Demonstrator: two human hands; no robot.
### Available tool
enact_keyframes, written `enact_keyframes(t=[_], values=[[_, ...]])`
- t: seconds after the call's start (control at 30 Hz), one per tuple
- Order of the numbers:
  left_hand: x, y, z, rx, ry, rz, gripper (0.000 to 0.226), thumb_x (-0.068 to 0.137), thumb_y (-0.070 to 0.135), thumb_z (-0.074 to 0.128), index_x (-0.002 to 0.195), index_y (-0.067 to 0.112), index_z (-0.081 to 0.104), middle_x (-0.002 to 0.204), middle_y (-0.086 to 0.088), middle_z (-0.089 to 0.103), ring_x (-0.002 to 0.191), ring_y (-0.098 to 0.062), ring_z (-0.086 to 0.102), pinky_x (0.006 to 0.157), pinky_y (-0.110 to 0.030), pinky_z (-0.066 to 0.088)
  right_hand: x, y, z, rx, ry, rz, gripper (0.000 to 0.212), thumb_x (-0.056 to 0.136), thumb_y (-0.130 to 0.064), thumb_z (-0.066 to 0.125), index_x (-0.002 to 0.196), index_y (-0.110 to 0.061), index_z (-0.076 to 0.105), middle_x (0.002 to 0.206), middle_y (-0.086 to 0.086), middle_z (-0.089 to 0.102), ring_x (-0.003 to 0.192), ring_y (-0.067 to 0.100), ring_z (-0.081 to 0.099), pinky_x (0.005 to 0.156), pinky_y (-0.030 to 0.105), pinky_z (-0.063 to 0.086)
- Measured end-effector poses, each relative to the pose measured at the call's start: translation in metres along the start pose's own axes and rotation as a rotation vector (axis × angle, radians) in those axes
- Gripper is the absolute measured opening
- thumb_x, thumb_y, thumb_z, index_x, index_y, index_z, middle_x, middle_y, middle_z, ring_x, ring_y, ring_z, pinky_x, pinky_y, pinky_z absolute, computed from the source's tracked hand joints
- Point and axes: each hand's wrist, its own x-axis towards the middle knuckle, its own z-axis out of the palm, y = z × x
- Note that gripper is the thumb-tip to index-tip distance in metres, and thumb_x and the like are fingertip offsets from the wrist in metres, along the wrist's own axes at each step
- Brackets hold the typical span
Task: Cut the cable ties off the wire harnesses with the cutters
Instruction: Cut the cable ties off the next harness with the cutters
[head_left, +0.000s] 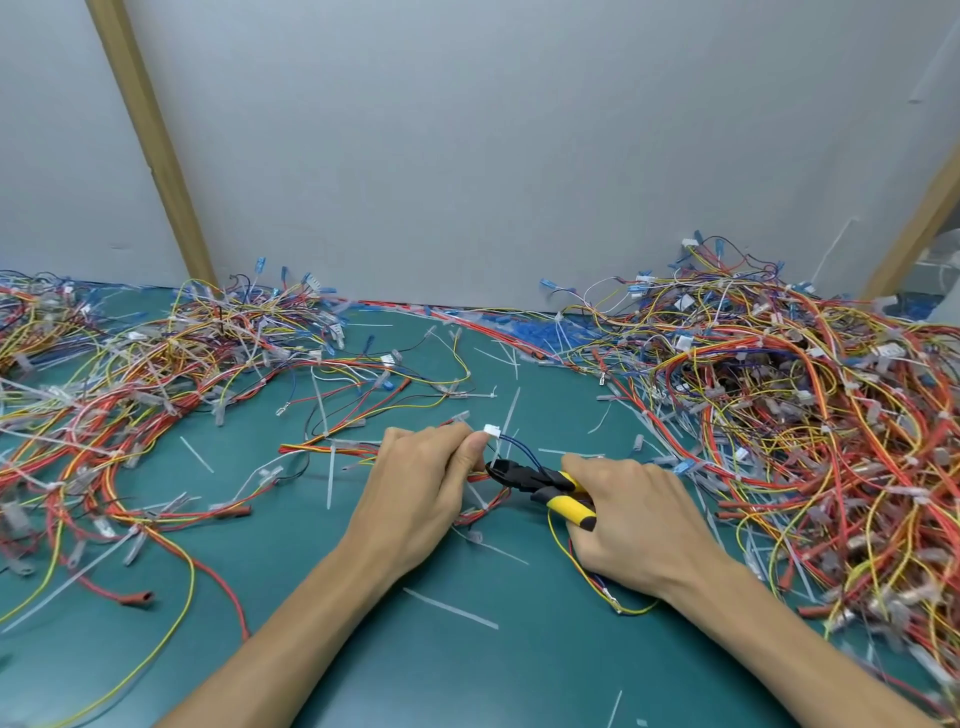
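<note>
- The left hand (421, 478) pinches a red, orange and yellow wire harness (332, 448) between thumb and curled fingers, just below its small white plastic connector (492, 430). The harness lies on the green tabletop (363, 649) in front of the person.
- The right hand (634, 514) is wrapped round the yellow-handled black cutters (545, 483), whose nose sits right beside the left thumb.
- The tie being cut is hidden behind thumb and nose, so I cannot tell whether the blades are on it.
- To do this well, I would slip only the tie's strap between the blades, keep the thin blue leads (519, 453) and the thumb out of the bite, and hold the bundle taut.
- Tangled harness heaps lie to the left (130, 374) and right (805, 415), with clear cut tie strips (451, 608) scattered between.
- No brand, label or writing can be read.
</note>
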Motion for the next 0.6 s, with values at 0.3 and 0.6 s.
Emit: enact_keyframes(t=[0.3,0.6], values=[[0.0011,-0.0021,-0.0008,-0.039,-0.010,-0.010,0.040,0.105,0.039,0.039,0.075,0.019,0.056,0.063,0.008,0.055,0.067,-0.023,0.054,0.070,-0.036,0.039,0.0027,0.0016,0.0009,0.006,-0.008,0.007,0.024,0.076,-0.039,0.047,0.074,-0.021,0.031,0.062,0.001,0.048,0.062,0.032,0.046,0.054,0.037,0.038],[0.0005,-0.0037,0.0012,-0.060,0.013,-0.015,0.039,0.106,0.040,0.037,0.077,0.023,0.058,0.067,0.015,0.059,0.066,-0.012,0.055,0.070,-0.030,0.039,0.0038,0.0001,-0.0012,0.019,-0.007,0.030,0.022,0.076,-0.032,0.052,0.075,-0.017,0.037,0.061,0.004,0.049,0.063,0.034,0.046,0.055,0.036,0.036]])
